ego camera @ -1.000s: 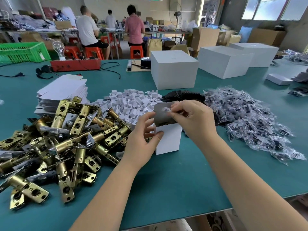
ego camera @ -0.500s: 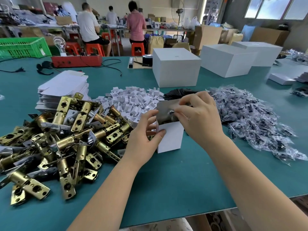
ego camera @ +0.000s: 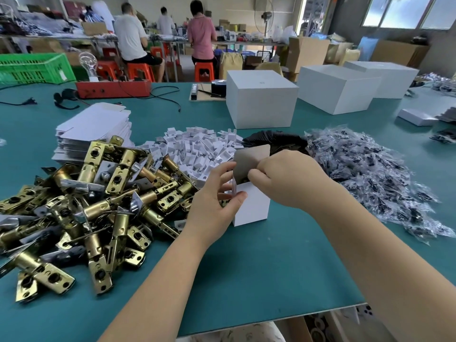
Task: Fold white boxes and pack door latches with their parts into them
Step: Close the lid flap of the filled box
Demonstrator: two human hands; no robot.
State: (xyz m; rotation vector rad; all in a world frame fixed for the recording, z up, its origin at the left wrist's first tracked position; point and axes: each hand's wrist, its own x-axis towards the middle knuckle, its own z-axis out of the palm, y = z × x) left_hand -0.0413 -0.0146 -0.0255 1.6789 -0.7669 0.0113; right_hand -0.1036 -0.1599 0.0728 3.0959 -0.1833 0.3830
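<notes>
Scene evenly and brightly lit; daylight is admitted through windows (ego camera: 404,11) at upper right. Soft shadows only. Glare is seen on the brass latches (ego camera: 93,201). Edges are bowed by wide-angle distortion; background workers (ego camera: 130,38) slightly blurred.

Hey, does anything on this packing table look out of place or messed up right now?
Nothing stands out. The small white box stands upright between both hands, top flap open; the brass latches and bagged parts lie in loose working piles.
</notes>
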